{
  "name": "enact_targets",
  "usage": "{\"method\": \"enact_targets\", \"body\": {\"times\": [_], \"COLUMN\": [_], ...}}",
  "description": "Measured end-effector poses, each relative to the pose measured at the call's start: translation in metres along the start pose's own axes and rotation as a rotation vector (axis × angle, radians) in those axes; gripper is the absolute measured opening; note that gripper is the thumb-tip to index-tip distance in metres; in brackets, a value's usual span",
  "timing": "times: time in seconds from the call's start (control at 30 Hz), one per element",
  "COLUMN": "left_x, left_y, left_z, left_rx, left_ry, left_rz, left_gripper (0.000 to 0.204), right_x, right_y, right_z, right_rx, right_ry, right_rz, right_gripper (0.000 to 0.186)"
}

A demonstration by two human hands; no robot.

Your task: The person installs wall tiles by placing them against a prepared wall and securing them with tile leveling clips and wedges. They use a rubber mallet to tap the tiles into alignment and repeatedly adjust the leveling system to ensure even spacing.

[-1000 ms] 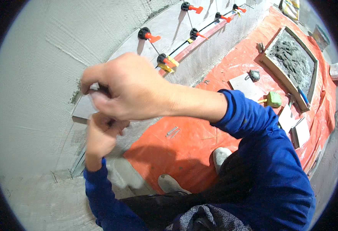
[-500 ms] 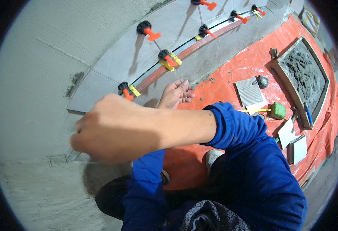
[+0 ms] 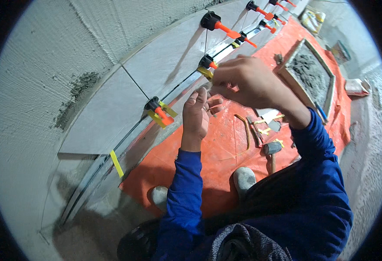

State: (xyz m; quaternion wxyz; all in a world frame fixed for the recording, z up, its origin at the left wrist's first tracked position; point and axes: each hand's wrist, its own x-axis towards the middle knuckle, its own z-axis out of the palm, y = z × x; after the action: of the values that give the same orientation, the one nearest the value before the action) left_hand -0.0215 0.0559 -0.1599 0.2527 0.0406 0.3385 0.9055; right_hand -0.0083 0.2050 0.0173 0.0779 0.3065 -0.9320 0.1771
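Observation:
My left hand (image 3: 195, 114) is raised palm up, with its thumb and forefinger drawn together and the other fingers half curled. Just above and to its right, my right hand (image 3: 248, 82) is closed, its fingertips close to the left ones. Anything they hold is too small or hidden to name. Beside them runs a row of grey wall tiles (image 3: 95, 115) set with orange-and-black levelling clips. One clip (image 3: 158, 111) with yellow wedges stands left of my left hand; another clip (image 3: 208, 62) is partly behind my right hand. A yellow wedge (image 3: 116, 164) rests at the tiles' lower edge.
An orange sheet (image 3: 173, 174) covers the floor under my feet. On it lie a mallet (image 3: 272, 148), pincers (image 3: 256, 132) and several yellow wedges (image 3: 264, 130). A wooden-framed mortar tray (image 3: 331, 89) stands at the right, with a bag (image 3: 357, 87) beyond it.
My right arm has swung from across my left forearm to the right, its hand now by my left fingertips. The view has shifted; a mallet and pincers show, while the green sponge and tape measure do not.

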Motion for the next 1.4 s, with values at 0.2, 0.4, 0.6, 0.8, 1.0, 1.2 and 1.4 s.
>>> {"method": "enact_targets", "body": {"times": [0.2, 0.4, 0.6, 0.8, 1.0, 1.2, 1.4], "left_x": [0.008, 0.009, 0.009, 0.01, 0.009, 0.014, 0.014], "left_y": [0.008, 0.016, 0.011, -0.012, -0.017, -0.026, -0.04], "left_z": [0.038, 0.039, 0.009, -0.02, -0.045, -0.06, -0.066], "left_rx": [-0.131, -0.336, -0.282, -0.284, -0.28, -0.294, -0.221], "left_ry": [-0.04, -0.018, 0.044, 0.149, 0.16, 0.22, 0.2], "left_rz": [-0.104, -0.248, -0.202, -0.217, -0.117, -0.12, -0.084], "left_gripper": [0.068, 0.055, 0.038, 0.051, 0.043, 0.043, 0.038], "right_x": [-0.004, -0.004, 0.005, 0.015, 0.023, 0.026, 0.024], "right_y": [0.006, 0.006, -0.034, -0.079, -0.072, -0.068, -0.063], "right_z": [-0.031, 0.013, 0.051, 0.075, 0.086, 0.095, 0.105], "right_rx": [-0.168, -0.017, -0.466, 0.741, 0.981, 0.931, 0.929], "right_ry": [0.134, 0.255, 0.513, 0.299, 0.326, 0.39, 0.409], "right_rz": [0.353, 0.601, 0.353, 0.848, 0.793, 0.784, 0.764], "right_gripper": [0.024, 0.034, 0.03, 0.077, 0.087, 0.086, 0.089]}}
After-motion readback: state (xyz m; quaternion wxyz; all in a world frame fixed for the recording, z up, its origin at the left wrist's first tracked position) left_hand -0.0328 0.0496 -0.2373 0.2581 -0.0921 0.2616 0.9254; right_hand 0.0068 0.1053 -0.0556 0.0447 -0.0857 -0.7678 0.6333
